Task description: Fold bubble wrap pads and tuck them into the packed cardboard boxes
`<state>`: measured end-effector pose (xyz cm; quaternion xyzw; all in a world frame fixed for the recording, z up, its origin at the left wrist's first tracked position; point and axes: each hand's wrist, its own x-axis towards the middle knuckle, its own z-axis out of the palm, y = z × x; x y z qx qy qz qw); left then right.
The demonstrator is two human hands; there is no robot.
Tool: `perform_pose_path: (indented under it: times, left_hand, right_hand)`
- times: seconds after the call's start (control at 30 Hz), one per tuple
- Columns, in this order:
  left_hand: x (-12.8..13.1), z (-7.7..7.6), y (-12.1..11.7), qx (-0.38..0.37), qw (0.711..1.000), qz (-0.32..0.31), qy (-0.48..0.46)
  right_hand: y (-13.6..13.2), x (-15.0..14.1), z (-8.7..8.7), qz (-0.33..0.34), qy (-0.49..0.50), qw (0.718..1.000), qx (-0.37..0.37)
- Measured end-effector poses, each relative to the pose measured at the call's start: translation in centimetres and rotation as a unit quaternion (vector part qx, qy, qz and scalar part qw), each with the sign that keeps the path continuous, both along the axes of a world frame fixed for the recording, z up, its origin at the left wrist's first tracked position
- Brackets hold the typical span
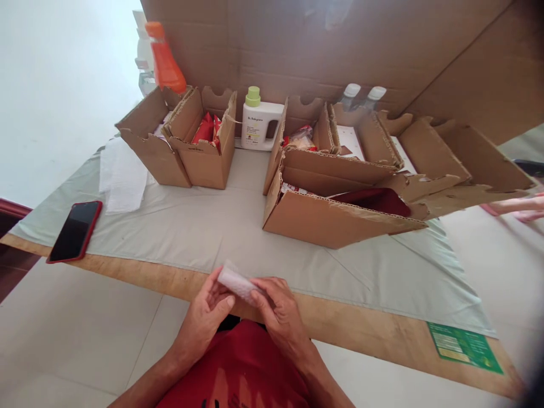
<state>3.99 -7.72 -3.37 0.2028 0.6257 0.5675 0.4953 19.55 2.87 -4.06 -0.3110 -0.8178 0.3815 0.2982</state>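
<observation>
Above the table's front edge I hold a small roll of whitish, translucent wrap, tilted down to the right; it looks like bubble wrap, and whether anything is inside cannot be seen. My right hand grips its right end, thumb on top and fingers behind. At the other end, my left hand curls its fingers against the roll with the thumb below it. Just beyond my hands lies the pale cloth covering the wooden table.
Cardboard boxes stand at the left and right, holding packets and papers. Between them is a white detergent bottle. An orange bottle stands behind. White sheets and a phone lie left. Another person's hand shows far right.
</observation>
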Motion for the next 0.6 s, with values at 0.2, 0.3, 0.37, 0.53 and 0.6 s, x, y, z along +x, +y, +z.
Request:
perform_pose_path:
  times: [0.2,0.3,0.37,0.53,0.6]
  left_hand:
    - [0.4,0.8,1.4,0.018,0.99,0.009,-0.136]
    - [0.6,0.7,1.8,0.02,0.988,0.011,-0.152]
    - [1.0,0.5,2.2,0.022,0.988,0.011,-0.154]
    - [1.6,0.9,3.9,0.04,0.994,-0.048,-0.093]
    - [1.0,2.0,5.0,0.09,0.992,-0.089,-0.015]
  right_hand:
    - [-0.8,1.1,0.3,-0.056,0.028,0.988,-0.144]
    - [-0.5,2.0,0.3,-0.024,0.074,0.949,-0.307]
    - [-0.3,2.5,0.7,0.012,0.097,0.912,-0.398]
    - [0.8,3.7,2.8,-0.032,0.118,0.9,-0.418]
    - [2.0,4.9,4.4,-0.064,0.109,0.911,-0.393]
